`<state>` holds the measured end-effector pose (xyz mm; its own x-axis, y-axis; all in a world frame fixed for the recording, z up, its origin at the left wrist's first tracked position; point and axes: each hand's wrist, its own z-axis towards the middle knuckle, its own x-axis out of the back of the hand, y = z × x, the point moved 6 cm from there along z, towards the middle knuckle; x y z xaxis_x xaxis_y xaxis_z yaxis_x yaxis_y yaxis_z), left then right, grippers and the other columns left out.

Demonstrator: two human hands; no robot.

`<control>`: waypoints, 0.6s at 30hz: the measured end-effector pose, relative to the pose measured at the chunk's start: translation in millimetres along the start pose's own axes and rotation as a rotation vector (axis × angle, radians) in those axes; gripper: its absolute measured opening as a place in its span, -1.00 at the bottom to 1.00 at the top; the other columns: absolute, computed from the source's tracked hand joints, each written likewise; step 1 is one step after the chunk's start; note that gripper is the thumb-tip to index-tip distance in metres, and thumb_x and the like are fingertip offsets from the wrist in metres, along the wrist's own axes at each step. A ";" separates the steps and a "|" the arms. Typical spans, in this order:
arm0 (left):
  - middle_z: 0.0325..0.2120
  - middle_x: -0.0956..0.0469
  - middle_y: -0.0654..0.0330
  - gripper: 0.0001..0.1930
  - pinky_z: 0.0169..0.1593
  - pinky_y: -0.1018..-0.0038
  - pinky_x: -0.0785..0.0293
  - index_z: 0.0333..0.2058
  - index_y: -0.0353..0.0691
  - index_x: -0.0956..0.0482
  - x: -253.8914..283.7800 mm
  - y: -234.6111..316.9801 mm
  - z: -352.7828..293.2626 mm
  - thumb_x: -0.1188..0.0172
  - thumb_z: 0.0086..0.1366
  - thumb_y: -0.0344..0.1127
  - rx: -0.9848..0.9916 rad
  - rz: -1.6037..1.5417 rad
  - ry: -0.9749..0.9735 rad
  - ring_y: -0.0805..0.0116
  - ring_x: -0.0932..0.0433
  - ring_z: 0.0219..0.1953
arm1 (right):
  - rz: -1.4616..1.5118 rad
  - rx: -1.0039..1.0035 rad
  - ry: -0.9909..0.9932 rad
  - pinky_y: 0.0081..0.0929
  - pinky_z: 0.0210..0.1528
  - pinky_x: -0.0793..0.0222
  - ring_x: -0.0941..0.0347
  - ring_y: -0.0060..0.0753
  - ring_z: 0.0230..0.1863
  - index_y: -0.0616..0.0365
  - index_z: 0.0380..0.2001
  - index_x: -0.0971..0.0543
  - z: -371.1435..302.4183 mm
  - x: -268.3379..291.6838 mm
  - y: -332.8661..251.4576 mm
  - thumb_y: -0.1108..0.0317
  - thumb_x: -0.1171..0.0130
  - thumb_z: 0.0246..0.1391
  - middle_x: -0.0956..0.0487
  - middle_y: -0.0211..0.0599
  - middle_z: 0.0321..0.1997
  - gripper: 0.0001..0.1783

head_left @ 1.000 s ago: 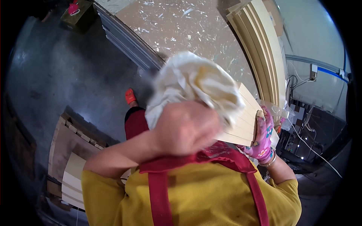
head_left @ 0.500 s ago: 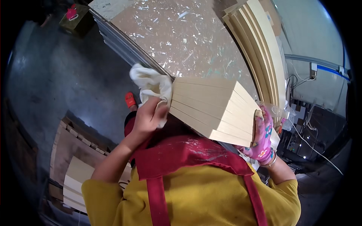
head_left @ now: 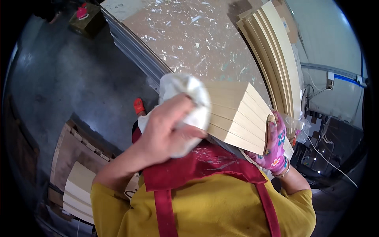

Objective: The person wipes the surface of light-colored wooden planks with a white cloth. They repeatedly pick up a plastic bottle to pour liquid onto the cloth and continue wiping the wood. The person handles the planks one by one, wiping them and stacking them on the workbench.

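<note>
A bundle of pale wooden boards [head_left: 231, 96], packed side by side, lies tilted across the near edge of the worktable in front of me. My bare left hand [head_left: 164, 128] is closed on a crumpled white cloth [head_left: 189, 89], blurred by motion, over the left part of the bundle's upper faces. The cloth hides the boards' far left ends. My right hand [head_left: 274, 142], in a pink flowered glove, grips the right end of the bundle. Its thumb lies along the board ends, and its other fingers are partly hidden.
White flecks cover the brown worktable top [head_left: 181, 35]. Long, pale boards [head_left: 268, 51] are stacked along its right side. More boards [head_left: 79, 189] rest on a wooden stand at lower left. At far right are cables and dark equipment [head_left: 316, 146]. A box [head_left: 89, 23] sits on the floor.
My left hand has swept the cloth rightward, from beside the bundle's left ends onto its upper faces. My right hand keeps its hold on the right end.
</note>
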<state>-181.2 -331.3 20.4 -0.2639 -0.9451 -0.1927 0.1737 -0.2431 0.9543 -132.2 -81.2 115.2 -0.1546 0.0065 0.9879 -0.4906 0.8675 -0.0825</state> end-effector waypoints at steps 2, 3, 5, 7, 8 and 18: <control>-0.57 -0.37 0.17 -0.73 -0.52 0.38 -0.33 -0.44 -0.21 -0.39 -18.8 24.0 5.9 -0.26 0.18 -0.20 -0.295 0.133 0.042 0.31 -0.41 -0.57 | -0.009 0.021 0.006 0.10 0.10 -0.19 -0.22 0.32 0.14 0.05 0.32 -0.05 1.1 2.6 -2.7 0.10 -0.43 -0.34 -0.17 0.33 0.19 0.14; -0.59 -0.35 0.19 -0.75 -0.58 0.36 -0.30 -0.48 -0.17 -0.36 -26.8 21.2 3.4 -0.25 0.19 -0.23 -0.375 0.259 0.041 0.29 -0.39 -0.60 | -0.008 0.022 0.002 0.10 0.10 -0.19 -0.22 0.32 0.14 0.05 0.32 -0.05 0.0 3.0 -3.4 0.10 -0.43 -0.34 -0.17 0.33 0.19 0.14; -0.62 -0.33 0.19 -0.80 -0.61 0.35 -0.28 -0.53 -0.17 -0.35 -19.2 -15.1 -7.6 -0.21 0.18 -0.37 -0.358 0.358 0.129 0.31 -0.36 -0.65 | -0.007 0.013 0.018 0.09 0.10 -0.19 -0.23 0.32 0.14 0.05 0.32 -0.05 0.1 3.3 -5.1 0.10 -0.43 -0.34 -0.17 0.34 0.19 0.13; -0.61 -0.31 0.04 -0.82 -0.53 0.24 -0.24 -0.54 -0.29 -0.32 -11.5 -42.8 -15.2 -0.11 0.18 -0.41 -0.109 0.422 0.070 0.05 -0.32 -0.62 | 0.003 0.015 0.030 0.09 0.10 -0.18 -0.22 0.32 0.15 0.05 0.33 -0.04 0.2 2.8 -6.3 0.10 -0.43 -0.34 -0.17 0.35 0.20 0.15; -0.64 -0.28 0.06 -0.80 -0.54 0.23 -0.23 -0.56 -0.29 -0.30 -13.2 -30.1 -8.7 -0.13 0.17 -0.44 -0.126 0.452 0.068 0.04 -0.31 -0.62 | 0.007 0.027 0.032 0.09 0.10 -0.18 -0.22 0.32 0.15 0.06 0.33 -0.03 1.7 3.0 -5.2 0.10 -0.43 -0.34 -0.17 0.35 0.20 0.15; -0.59 -0.35 0.02 -0.83 -0.55 0.30 -0.26 -0.49 -0.28 -0.40 -17.4 -17.0 -5.7 -0.21 0.14 -0.36 -0.214 0.424 0.036 0.08 -0.37 -0.62 | -0.042 0.023 0.017 0.14 0.10 -0.15 -0.21 0.35 0.15 0.12 0.34 -0.01 -1.6 3.0 -8.1 0.10 -0.44 -0.31 -0.17 0.35 0.21 0.17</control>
<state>-174.2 -311.9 6.3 -0.0951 -0.9766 0.1927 0.4517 0.1302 0.8826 -127.4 -87.4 119.0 -0.1187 -0.0212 0.9927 -0.5161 0.8554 -0.0434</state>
